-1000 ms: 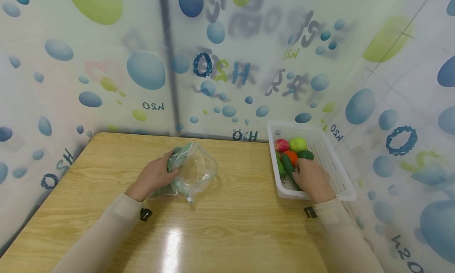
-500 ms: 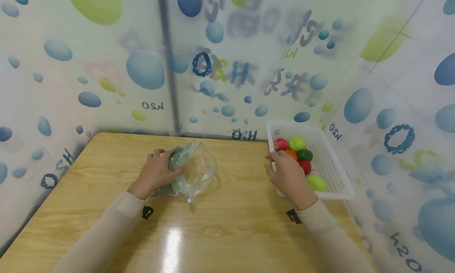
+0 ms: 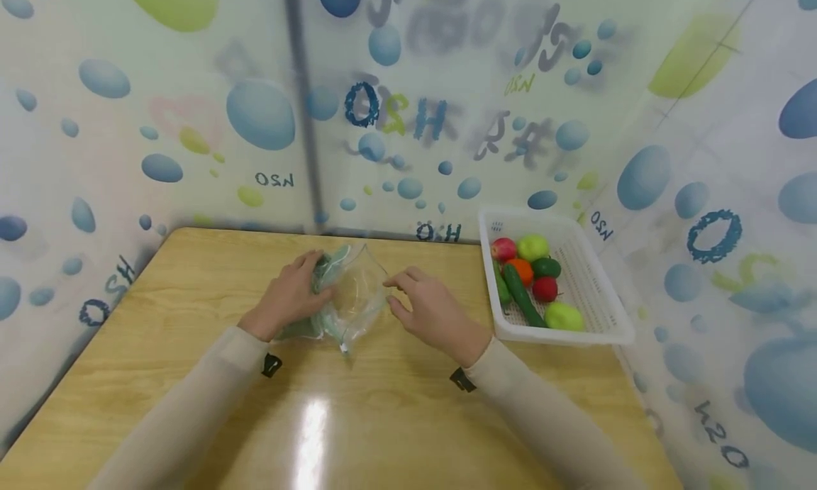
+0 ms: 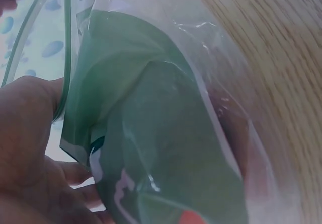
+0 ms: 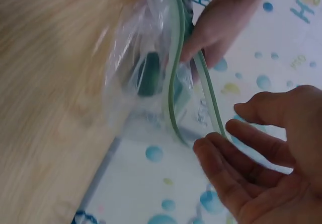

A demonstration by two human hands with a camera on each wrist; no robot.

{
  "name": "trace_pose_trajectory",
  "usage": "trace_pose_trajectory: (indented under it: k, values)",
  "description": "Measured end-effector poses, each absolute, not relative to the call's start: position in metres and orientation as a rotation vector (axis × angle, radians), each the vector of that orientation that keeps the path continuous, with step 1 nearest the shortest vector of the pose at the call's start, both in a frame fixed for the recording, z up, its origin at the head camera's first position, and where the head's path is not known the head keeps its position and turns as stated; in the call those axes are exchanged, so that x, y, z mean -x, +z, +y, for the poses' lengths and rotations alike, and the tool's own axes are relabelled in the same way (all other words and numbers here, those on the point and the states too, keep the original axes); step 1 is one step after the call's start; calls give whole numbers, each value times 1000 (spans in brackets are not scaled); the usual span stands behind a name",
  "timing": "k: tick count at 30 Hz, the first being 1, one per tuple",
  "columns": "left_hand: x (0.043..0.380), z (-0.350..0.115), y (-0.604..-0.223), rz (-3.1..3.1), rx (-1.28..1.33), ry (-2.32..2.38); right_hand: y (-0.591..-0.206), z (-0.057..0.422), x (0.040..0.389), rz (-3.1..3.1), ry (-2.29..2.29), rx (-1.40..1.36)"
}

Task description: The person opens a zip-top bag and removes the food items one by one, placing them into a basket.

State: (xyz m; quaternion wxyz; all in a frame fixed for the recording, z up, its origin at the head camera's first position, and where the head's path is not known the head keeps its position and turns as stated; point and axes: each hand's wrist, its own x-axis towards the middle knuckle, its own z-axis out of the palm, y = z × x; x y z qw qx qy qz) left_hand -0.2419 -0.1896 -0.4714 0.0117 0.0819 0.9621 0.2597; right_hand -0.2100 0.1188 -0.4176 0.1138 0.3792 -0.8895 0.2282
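Note:
A clear zip bag (image 3: pixel 359 286) with green-printed panels stands on the table, its mouth spread toward the right. My left hand (image 3: pixel 290 296) grips its left side, the thumb at the mouth and the fingers behind the green panel (image 4: pixel 166 128). Beside the right edge of the mouth is my right hand (image 3: pixel 437 313), thumb held apart and nothing in its grasp. In the right wrist view, its fingertips (image 5: pixel 204 146) are right at the green zip strip (image 5: pixel 173 83). A dark green patch (image 5: pixel 149 74) shows through the clear plastic.
A white plastic basket (image 3: pixel 564 337) stands at the table's right side. In it lie a cucumber (image 3: pixel 523 296), a green apple (image 3: pixel 564 317), a red apple (image 3: pixel 503 249), an orange item (image 3: pixel 522 270) and several other fruits or vegetables. A patterned curtain (image 3: pixel 396 185) hangs behind the wooden table (image 3: pixel 396 405).
My right hand has left the basket and moved left to the bag's mouth. The cucumber it was at lies in the basket. My left hand keeps its hold on the bag.

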Motion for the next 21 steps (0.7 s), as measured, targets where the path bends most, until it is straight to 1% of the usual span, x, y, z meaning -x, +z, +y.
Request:
trace_pose_trajectory:
  k: [4,8,12,21]
  values:
    - [244,-188,-471,3012,-237,788,-423,93,215,-2602,661,-1270]
    - [243,-187,-474,3017,-214,801,-435,72,223,-2682,604,-1330]
    - [240,-186,-476,3001,-201,820,-447,58,233,-2773,499,-1301]
    - [240,-185,-468,2994,-199,836,-456,38,258,-2773,352,-1231]
